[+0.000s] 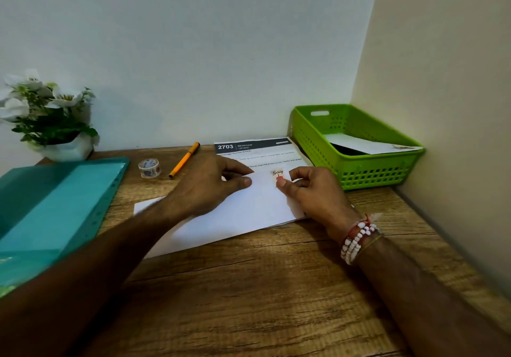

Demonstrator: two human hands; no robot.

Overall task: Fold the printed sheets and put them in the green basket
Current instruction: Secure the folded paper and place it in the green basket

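A translucent teal plastic folder (55, 210) with punched holes along one edge lay well to the left of the left hand (210, 188), below a white pot of white artificial flowers (47, 113). Just beyond that hand sat a small roll of patterned tape (149, 168) and an orange pen (184, 159). The left hand pressed flat on a folded white sheet (249, 210), thumb along its upper edge, while the right hand (309, 190), near it but apart, pinched a small "Birthday" sticker (278, 175) at the same edge with thumb and forefinger; beaded bracelets (356, 237) ringed that wrist. A printed sheet (257, 149) headed "2703 Bedroom" lay just beyond both hands. To the right of the right hand stood the perforated green basket (356, 174), already holding folded paper (367, 145). The grained wooden desk (262, 296) filled a corner of plain pale walls (193, 52).
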